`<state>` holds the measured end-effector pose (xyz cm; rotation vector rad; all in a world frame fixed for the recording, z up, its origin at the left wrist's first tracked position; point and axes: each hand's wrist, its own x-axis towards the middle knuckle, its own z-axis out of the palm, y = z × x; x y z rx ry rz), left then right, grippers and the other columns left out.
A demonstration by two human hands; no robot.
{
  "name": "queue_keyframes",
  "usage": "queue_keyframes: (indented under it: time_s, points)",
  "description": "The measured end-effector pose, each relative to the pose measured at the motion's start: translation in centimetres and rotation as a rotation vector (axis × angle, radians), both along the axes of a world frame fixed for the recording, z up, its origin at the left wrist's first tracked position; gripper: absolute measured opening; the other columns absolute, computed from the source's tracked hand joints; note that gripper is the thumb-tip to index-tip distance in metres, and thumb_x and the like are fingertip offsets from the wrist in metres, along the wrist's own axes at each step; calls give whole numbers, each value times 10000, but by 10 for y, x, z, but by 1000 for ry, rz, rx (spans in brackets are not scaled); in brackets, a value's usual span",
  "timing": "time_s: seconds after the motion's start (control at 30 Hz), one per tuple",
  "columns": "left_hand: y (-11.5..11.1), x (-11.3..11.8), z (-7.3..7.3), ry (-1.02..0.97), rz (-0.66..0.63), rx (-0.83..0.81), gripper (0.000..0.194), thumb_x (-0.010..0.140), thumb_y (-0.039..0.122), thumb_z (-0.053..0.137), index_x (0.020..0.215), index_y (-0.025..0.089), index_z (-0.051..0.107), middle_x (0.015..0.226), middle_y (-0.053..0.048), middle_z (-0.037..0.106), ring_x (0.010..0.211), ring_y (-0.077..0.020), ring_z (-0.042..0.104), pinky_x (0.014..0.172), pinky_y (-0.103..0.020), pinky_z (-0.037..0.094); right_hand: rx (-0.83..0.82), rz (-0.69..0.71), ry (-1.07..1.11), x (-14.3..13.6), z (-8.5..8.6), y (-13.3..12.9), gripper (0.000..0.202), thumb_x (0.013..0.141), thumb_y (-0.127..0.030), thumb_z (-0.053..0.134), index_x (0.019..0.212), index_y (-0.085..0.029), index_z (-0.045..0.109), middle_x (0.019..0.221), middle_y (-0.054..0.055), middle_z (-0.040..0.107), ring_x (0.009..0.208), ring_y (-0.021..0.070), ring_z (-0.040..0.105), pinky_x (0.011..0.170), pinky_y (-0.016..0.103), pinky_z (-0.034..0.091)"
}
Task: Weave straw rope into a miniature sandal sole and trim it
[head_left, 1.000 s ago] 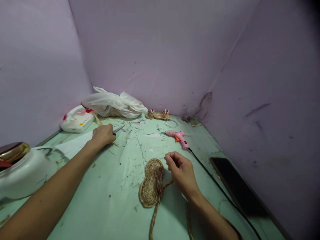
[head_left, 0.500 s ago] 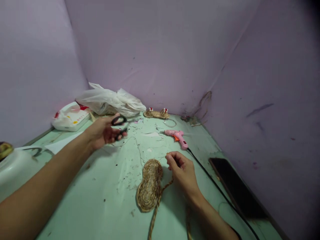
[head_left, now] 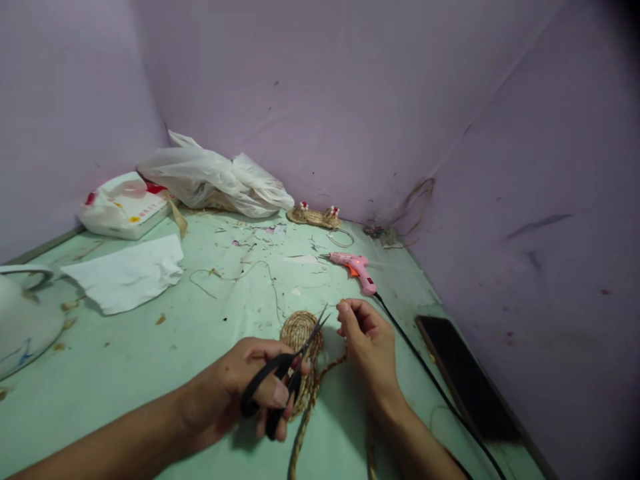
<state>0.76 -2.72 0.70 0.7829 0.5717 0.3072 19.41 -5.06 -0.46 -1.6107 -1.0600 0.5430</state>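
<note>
The left hand (head_left: 225, 380) is curled round black-handled scissors (head_left: 284, 362), blades slightly parted over the coiled straw piece (head_left: 296, 325) on the table (head_left: 195, 353), pointing towards the right hand (head_left: 373, 343), closed in a pinch, apparently to steady a thin strand (head_left: 333, 306)

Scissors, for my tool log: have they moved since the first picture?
Yes: against the glue gun, the left hand has brought the scissors nearer the wearer, over the woven piece.
</note>
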Motion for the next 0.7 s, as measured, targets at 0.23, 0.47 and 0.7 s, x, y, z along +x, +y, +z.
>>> queue_keyframes:
  time_s: [0.23, 0.47, 0.7]
  points:
    - [0, 9, -6, 62, -26, 27, 464, 506, 193, 623, 952, 81, 560, 669, -75, 643, 560, -176, 617, 416, -212, 440, 63, 0, -111, -10, -5, -4, 220, 798, -377, 503, 724, -175, 549, 573, -42, 452, 512, 106, 407, 485, 218, 345]
    - [-8, 9, -7, 35, -12, 29, 494, 474, 210, 659, 938, 74, 558, 683, -81, 646, 570, -189, 626, 409, -225, 471, 69, -78, -81, -9, -4, -3, 250, 783, -409, 513, 725, -169, 550, 578, -30, 489, 503, 112, 426, 472, 224, 351]
    - [-9, 8, -11, 4, -31, -3, 481, 468, 206, 674, 914, 74, 555, 680, -94, 649, 559, -191, 628, 409, -232, 489, 72, -24, -123, -14, -4, -6, 230, 790, -380, 521, 700, -170, 548, 571, -34, 497, 502, 109, 452, 477, 215, 370]
